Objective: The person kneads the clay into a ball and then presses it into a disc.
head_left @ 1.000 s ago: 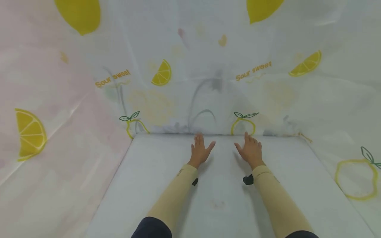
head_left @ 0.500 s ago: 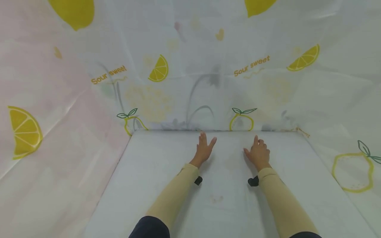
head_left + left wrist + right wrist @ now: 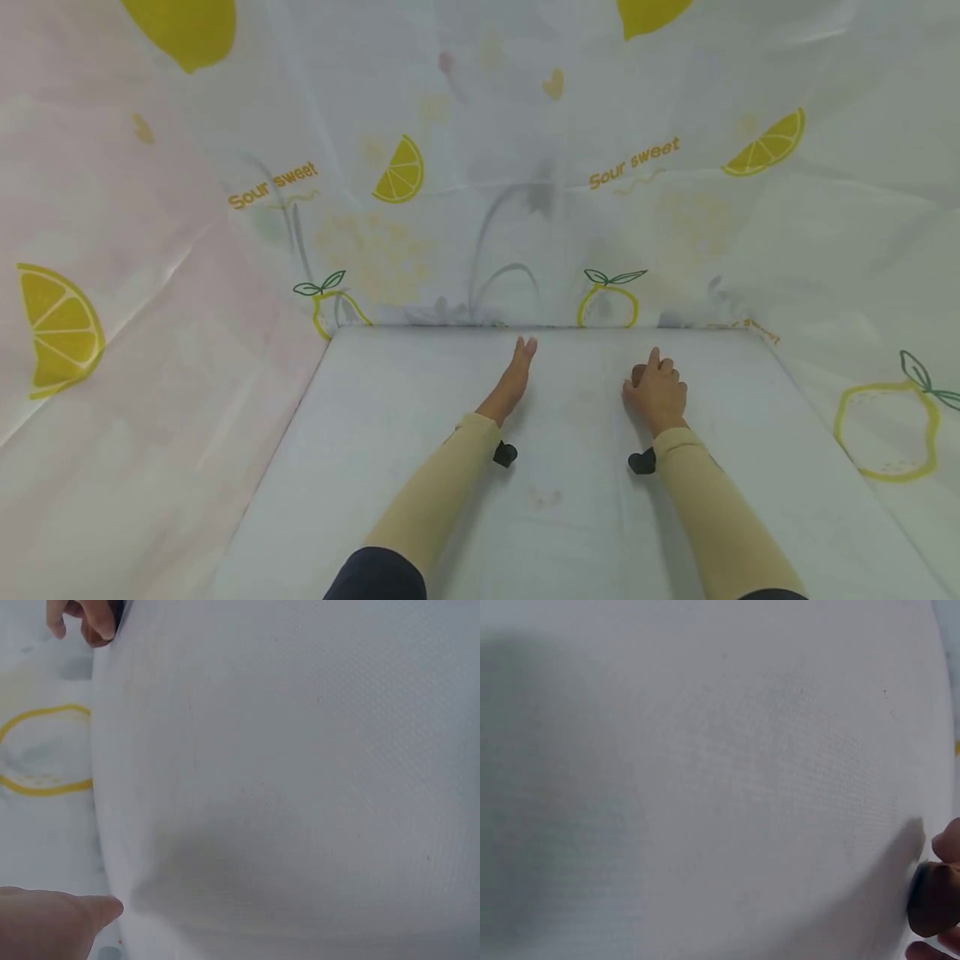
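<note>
In the head view my right hand is over the right part of the white tabletop, its fingers bent. Between thumb and fingers it pinches a small, rounded, dark brown object. The right wrist view shows this brown object at the right edge, dark along one side, with fingertips around it; its kind is unclear. My left hand is held edgewise near the far edge, fingers straight and holding nothing. In the left wrist view, the left hand is at lower left and the right hand at the top.
A pale cloth printed with lemons and "Sour sweet" lettering hangs behind the table and along both sides. The far table edge meets this cloth just beyond the hands. A faint reddish mark shows on the tabletop between the forearms.
My right hand has moved right and slightly back, its fingers bending; the brown object now shows in it. The left hand has turned onto its edge and shifted slightly right. The view tilted slightly.
</note>
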Motion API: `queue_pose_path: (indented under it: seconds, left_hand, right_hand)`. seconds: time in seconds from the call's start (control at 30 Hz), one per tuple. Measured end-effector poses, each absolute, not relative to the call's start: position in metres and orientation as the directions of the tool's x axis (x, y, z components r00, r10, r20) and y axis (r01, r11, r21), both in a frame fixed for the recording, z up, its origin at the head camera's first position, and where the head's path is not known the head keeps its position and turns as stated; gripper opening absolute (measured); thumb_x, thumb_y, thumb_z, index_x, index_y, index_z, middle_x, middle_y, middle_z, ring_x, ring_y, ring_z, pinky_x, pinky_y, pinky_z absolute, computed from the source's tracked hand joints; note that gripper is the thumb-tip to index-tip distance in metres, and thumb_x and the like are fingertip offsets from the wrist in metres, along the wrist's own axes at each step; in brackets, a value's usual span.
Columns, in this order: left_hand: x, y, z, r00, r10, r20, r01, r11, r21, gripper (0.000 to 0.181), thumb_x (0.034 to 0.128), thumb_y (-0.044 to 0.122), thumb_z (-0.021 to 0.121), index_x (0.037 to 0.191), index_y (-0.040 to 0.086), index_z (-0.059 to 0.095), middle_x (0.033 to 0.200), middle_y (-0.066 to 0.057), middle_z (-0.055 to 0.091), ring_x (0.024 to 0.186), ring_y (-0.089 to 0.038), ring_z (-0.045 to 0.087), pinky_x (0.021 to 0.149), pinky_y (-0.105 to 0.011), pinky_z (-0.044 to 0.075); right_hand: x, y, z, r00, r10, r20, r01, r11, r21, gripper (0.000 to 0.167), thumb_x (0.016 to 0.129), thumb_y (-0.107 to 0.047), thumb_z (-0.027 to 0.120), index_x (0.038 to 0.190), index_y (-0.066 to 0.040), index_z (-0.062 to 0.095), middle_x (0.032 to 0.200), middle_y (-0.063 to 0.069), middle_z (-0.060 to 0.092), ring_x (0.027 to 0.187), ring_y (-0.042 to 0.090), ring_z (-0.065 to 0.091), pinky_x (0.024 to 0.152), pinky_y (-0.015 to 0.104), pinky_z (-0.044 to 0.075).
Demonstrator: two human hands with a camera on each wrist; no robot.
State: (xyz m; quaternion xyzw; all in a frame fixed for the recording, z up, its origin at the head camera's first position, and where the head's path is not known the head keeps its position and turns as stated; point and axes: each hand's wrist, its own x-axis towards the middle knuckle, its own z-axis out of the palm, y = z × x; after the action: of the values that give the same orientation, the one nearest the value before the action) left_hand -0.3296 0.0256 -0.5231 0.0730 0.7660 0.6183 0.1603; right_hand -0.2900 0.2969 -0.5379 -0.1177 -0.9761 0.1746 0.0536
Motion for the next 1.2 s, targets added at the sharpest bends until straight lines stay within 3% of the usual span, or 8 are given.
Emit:
queue_pose_path:
  seconds: [0.2, 0.4, 0.7, 0.97, 1.2]
  left_hand:
    - [-0.33, 0.029, -0.53, -0.928, 0.337, -0.159, -0.109, 0.164, 0.98, 0.097, 0.0935, 0.083, 0.024, 0.165, 0.022, 0.001, 0.171, -0.001, 0.0, 0.156, -0.028, -0.003, 0.123, -0.057, 0.0]
    - [-0.329, 0.032, -0.533, -0.935, 0.331, -0.124, -0.096, 0.098, 0.991, 0.088, 0.0988, 0.077, 0.022, 0.165, 0.02, 0.011, 0.171, -0.001, 0.005, 0.157, -0.023, 0.001, 0.125, -0.048, 0.002]
    - [-0.328, 0.041, -0.527, -0.909, 0.414, -0.035, -0.051, -0.027, 0.998, 0.085, 0.1039, 0.068, 0.014, 0.164, 0.008, 0.004, 0.171, -0.008, 0.004, 0.157, -0.023, 0.003, 0.125, -0.041, 0.008]
    - [-0.327, 0.046, -0.525, -0.904, 0.425, -0.048, -0.097, -0.093, 0.991, 0.083, 0.1063, 0.062, 0.017, 0.162, 0.001, 0.015, 0.169, -0.012, 0.019, 0.156, -0.026, 0.014, 0.125, -0.04, 0.012]
    - [-0.327, 0.046, -0.526, -0.898, 0.438, -0.04, -0.118, -0.152, 0.981, 0.09, 0.1038, 0.068, 0.016, 0.161, -0.001, 0.017, 0.168, -0.014, 0.018, 0.156, -0.028, 0.012, 0.125, -0.042, 0.011]
  right_hand:
    - [-0.286, 0.298, -0.539, -0.97, 0.238, 0.052, 0.208, 0.918, -0.337, 0.081, 0.097, -0.024, 0.057, 0.153, 0.017, 0.015, 0.136, 0.046, 0.039, 0.122, 0.059, 0.045, 0.097, 0.066, 0.042]
    - [-0.285, 0.296, -0.538, -0.97, 0.229, 0.086, 0.185, 0.916, -0.356, 0.078, 0.096, -0.022, 0.057, 0.153, 0.016, 0.018, 0.134, 0.045, 0.042, 0.122, 0.058, 0.047, 0.096, 0.067, 0.042]
    - [-0.292, 0.286, -0.537, -0.974, 0.184, 0.128, 0.126, 0.921, -0.368, 0.078, 0.097, -0.024, 0.057, 0.154, 0.013, 0.02, 0.133, 0.041, 0.045, 0.121, 0.055, 0.049, 0.095, 0.066, 0.044]
    - [-0.295, 0.265, -0.534, -0.979, 0.138, 0.153, 0.074, 0.928, -0.365, 0.077, 0.098, -0.027, 0.057, 0.157, 0.008, 0.021, 0.131, 0.037, 0.049, 0.116, 0.051, 0.053, 0.093, 0.062, 0.046]
    - [-0.292, 0.246, -0.528, -0.974, 0.11, 0.197, 0.024, 0.918, -0.397, 0.079, 0.096, -0.028, 0.062, 0.158, 0.004, 0.024, 0.127, 0.033, 0.053, 0.109, 0.047, 0.057, 0.091, 0.059, 0.047]
